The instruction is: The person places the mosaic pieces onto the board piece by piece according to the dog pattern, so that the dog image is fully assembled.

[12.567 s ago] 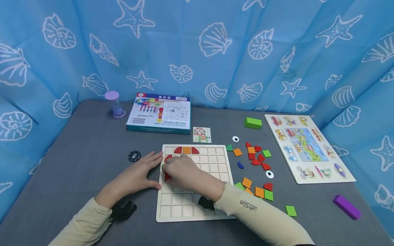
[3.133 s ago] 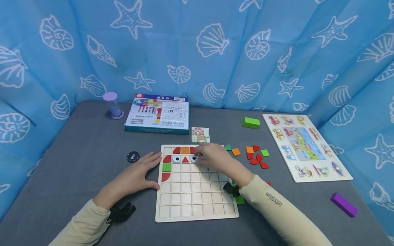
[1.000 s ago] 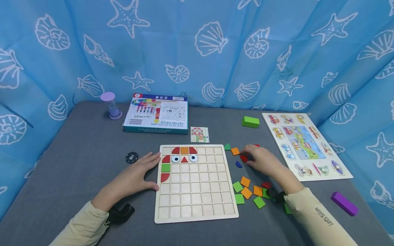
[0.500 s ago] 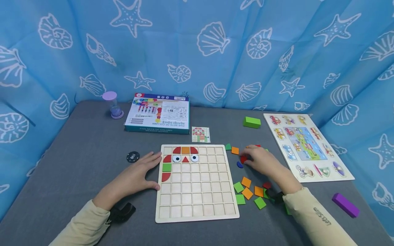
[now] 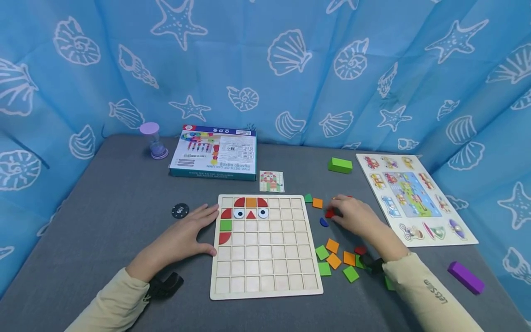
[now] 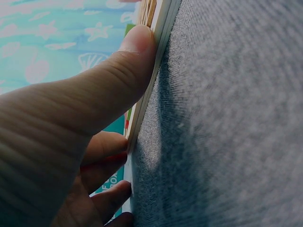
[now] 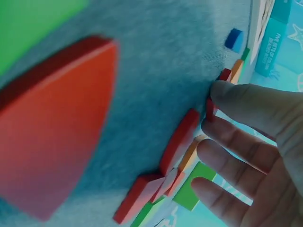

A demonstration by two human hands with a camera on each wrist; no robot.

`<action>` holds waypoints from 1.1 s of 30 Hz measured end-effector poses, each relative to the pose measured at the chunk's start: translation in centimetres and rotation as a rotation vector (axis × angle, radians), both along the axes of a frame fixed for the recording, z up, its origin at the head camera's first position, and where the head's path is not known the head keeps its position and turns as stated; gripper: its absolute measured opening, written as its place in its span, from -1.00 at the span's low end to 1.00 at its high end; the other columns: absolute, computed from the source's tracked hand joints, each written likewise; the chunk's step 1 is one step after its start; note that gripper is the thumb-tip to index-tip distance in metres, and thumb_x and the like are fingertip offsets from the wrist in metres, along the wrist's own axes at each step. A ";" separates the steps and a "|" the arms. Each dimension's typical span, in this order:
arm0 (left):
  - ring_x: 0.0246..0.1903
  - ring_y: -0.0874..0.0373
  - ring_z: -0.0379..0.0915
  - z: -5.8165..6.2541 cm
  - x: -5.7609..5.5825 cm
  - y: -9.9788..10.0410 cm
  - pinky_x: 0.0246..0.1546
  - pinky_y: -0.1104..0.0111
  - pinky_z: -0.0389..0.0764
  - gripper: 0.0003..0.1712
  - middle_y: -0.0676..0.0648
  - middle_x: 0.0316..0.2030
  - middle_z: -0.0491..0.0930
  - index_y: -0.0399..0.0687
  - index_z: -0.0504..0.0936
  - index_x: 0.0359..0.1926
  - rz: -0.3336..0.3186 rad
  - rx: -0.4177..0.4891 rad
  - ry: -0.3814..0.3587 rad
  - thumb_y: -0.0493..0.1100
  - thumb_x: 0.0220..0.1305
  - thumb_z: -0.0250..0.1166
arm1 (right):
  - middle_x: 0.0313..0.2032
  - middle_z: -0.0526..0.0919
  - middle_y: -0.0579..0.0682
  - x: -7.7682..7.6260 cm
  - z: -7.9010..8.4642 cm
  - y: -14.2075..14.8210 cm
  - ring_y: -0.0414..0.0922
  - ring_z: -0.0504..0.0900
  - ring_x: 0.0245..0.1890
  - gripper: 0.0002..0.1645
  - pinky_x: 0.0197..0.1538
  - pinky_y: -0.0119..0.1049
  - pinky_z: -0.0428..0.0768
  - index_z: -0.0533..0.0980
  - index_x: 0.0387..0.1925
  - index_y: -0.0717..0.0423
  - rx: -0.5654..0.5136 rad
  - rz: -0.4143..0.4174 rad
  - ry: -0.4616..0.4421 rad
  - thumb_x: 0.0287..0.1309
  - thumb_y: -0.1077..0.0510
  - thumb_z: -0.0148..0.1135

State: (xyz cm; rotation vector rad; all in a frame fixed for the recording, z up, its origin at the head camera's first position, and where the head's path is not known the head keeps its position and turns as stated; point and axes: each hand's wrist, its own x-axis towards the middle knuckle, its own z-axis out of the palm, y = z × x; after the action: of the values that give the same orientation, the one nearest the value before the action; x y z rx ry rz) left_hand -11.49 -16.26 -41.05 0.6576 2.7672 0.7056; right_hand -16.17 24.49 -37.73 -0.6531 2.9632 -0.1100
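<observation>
My left hand (image 5: 182, 237) lies at the left edge of the wooden grid board (image 5: 265, 267); in the left wrist view the thumb (image 6: 137, 45) touches its rim. In the board's upper left are red quarter-circle tiles (image 5: 224, 238), an orange square (image 5: 250, 202), a green square (image 5: 226, 225), a red triangle (image 5: 250, 215) and two round eye tiles (image 5: 263, 213). Right of the board, my right hand (image 5: 352, 216) pinches a small red tile (image 7: 210, 109) between thumb and index finger, low over the table. Its full shape is hidden by the fingers.
Orange squares (image 5: 334, 261), green squares (image 5: 351, 274) and a blue half-round tile (image 5: 324, 222) lie right of the board. Behind it are a pattern card (image 5: 271, 181) and a box (image 5: 213, 154). A picture puzzle (image 5: 415, 198) and purple block (image 5: 466, 277) stand farther right.
The green square, red triangle and both eye tiles now show in the board. My right hand has left the right eye tile for the red tiles. The left hand has stayed put.
</observation>
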 end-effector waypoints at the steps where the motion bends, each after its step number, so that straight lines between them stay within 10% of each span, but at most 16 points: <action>1: 0.33 -0.03 -0.19 0.0 0.0 0.0 0.20 -0.01 0.10 0.10 0.00 0.34 0.03 -0.03 0.13 0.31 -0.003 0.001 0.000 0.29 -0.24 0.34 | -0.24 0.56 0.00 0.0 0.1 -0.2 -0.08 0.53 -0.29 -0.75 -0.23 -0.10 0.54 0.57 -0.26 0.04 -0.014 0.006 0.014 -0.08 0.17 0.32; 8: 0.33 -0.03 -0.17 -0.1 -0.2 -0.2 0.19 0.01 0.14 0.11 0.00 0.33 0.05 -0.04 0.14 0.31 -0.011 0.003 0.028 0.30 -0.27 0.34 | -0.32 0.56 -0.10 0.2 2.0 -6.5 -0.20 0.49 -0.43 -0.75 -0.40 -0.34 0.50 0.58 -0.28 0.01 -0.130 0.097 0.106 -0.11 0.14 0.35; 18: 0.33 -0.03 -0.16 -0.3 -0.1 -0.1 0.19 0.00 0.14 0.11 0.00 0.33 0.07 -0.02 0.15 0.31 -0.002 0.000 0.021 0.34 -0.27 0.31 | -0.31 0.58 -0.15 1.3 1.9 -18.3 -0.28 0.46 -0.40 -0.74 -0.31 -0.44 0.49 0.61 -0.24 -0.06 -0.039 0.337 0.007 -0.08 0.08 0.33; 33: 0.33 -0.02 -0.15 -0.1 0.0 -0.2 0.20 0.02 0.13 0.09 0.01 0.32 0.07 -0.03 0.17 0.30 -0.008 0.000 0.022 0.30 -0.26 0.33 | -0.41 0.53 -0.16 1.6 0.8 -20.0 -0.29 0.43 -0.52 -0.77 -0.47 -0.50 0.40 0.63 -0.27 -0.10 -0.016 0.387 0.000 -0.07 0.06 0.33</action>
State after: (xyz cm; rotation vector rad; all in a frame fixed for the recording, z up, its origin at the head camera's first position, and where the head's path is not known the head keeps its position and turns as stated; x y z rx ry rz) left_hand -11.45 -16.41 -41.14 0.6796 2.7834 0.7004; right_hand -14.55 4.53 -36.89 -1.2089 2.7742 -0.1004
